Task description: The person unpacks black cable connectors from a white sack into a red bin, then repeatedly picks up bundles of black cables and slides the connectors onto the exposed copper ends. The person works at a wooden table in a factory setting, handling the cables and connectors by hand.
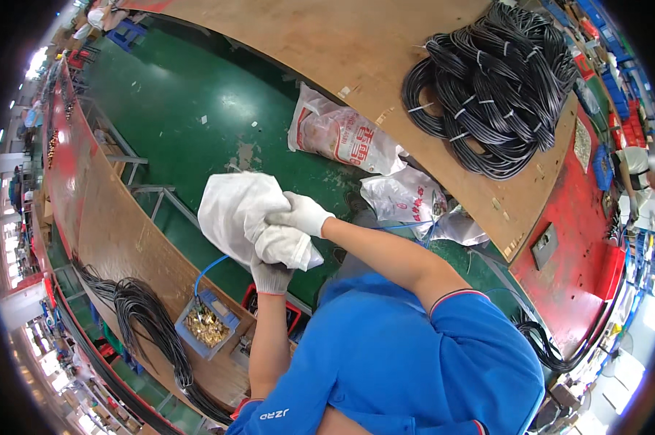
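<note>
A bunched white cloth-like sack (233, 206) is held up in front of my body, above the green floor. My right hand (303, 216), in a white glove, is closed on its gathered side. Below it my left hand (272, 277), also gloved, grips the lower twisted end from underneath; folds of the sack hide most of those fingers. Whatever the sack contains, if anything, cannot be seen. Nearest to my left hand on the bench is a blue-grey bin (207, 325) of small brass-coloured parts.
Coiled black cables (494, 90) are heaped on the brown table (327, 36) at the far right. Printed white bags (345, 138) stand on the floor beneath its edge. Black cable bundles (150, 319) lie along the left bench (132, 246). Another person (636, 174) is at the far right.
</note>
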`<action>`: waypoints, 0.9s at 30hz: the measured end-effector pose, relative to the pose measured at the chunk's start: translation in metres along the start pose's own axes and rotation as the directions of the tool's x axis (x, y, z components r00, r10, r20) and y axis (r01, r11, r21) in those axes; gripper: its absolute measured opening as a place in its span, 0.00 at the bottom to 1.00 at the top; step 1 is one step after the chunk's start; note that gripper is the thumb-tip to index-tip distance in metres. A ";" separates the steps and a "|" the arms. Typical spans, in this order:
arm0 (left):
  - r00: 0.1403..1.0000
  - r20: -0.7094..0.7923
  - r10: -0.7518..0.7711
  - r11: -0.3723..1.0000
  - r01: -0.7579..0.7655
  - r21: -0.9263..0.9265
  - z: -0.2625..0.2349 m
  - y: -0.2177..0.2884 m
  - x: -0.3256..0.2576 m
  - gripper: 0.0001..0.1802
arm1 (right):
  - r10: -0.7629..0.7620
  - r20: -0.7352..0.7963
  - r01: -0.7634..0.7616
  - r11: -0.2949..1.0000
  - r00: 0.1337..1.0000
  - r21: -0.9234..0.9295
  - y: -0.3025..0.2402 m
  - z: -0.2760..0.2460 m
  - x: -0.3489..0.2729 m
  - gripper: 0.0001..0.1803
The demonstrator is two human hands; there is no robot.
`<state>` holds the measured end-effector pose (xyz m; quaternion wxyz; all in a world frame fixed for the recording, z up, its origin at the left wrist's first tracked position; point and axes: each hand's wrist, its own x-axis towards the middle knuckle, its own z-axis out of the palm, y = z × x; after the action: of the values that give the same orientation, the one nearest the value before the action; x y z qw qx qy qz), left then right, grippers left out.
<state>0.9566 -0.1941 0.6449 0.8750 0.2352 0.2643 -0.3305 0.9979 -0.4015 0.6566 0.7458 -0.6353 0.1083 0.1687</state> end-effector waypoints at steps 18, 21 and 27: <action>0.623 -0.642 0.446 0.885 -0.200 0.420 -0.055 0.051 0.123 0.19 | 0.876 -0.016 -0.404 0.239 0.482 0.883 0.382 -0.403 0.083 0.20; 0.644 -0.629 0.436 0.884 -0.177 0.432 -0.058 0.051 0.142 0.19 | 0.816 -0.268 -0.098 0.366 0.512 0.926 0.420 -0.383 0.093 0.13; 0.658 -0.514 0.551 0.790 -0.212 0.575 -0.036 0.062 0.143 0.16 | 0.394 -0.887 -0.278 0.903 0.239 0.327 0.355 -0.328 0.104 0.10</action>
<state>1.0811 -0.1965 0.5445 0.6904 0.5907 0.4097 -0.0809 0.9728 -0.6639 0.2385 0.5190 -0.5358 0.6611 -0.0811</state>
